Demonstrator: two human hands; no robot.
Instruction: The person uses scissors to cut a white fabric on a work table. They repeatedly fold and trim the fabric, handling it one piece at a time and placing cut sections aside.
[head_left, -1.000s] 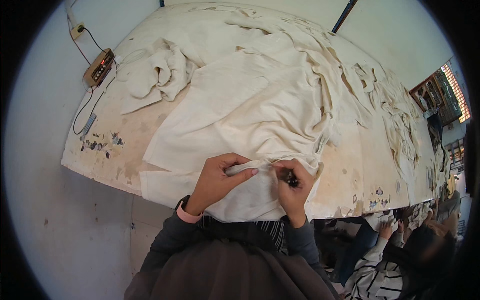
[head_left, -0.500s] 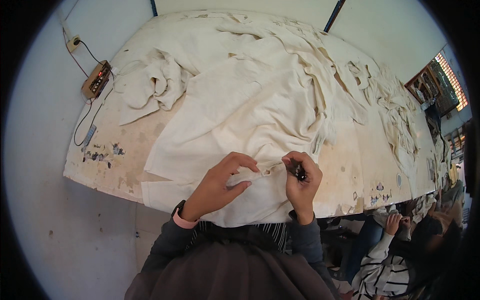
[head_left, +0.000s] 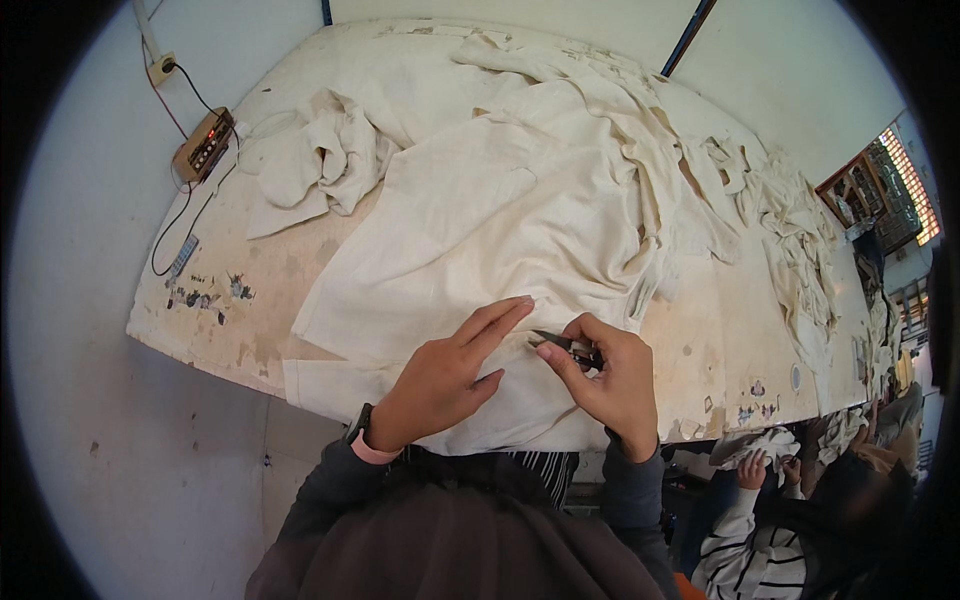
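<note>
A large cream cloth garment (head_left: 470, 215) is spread in soft folds over the table in front of me. My left hand (head_left: 445, 380) lies on its near part, fingers stretched out and the thumb apart, holding nothing. In my right hand (head_left: 618, 380) is a pair of small dark thread snips (head_left: 556, 341), gripped between thumb and fingers. Their blades point left, close to the cloth by my left fingertips. Whether the tips touch the fabric I cannot tell.
The worn, stained table (head_left: 265, 340) carries a crumpled cream cloth (head_left: 335, 160) at left and more cloth (head_left: 790, 235) at right. A brown box with cords (head_left: 203, 145) and a remote control (head_left: 184, 255) are at the left edge. Another person (head_left: 760, 540) sits at lower right, handling cloth.
The snips have turned from inside my right palm to point left over the cloth. My left fingers have straightened and flattened onto the fabric.
</note>
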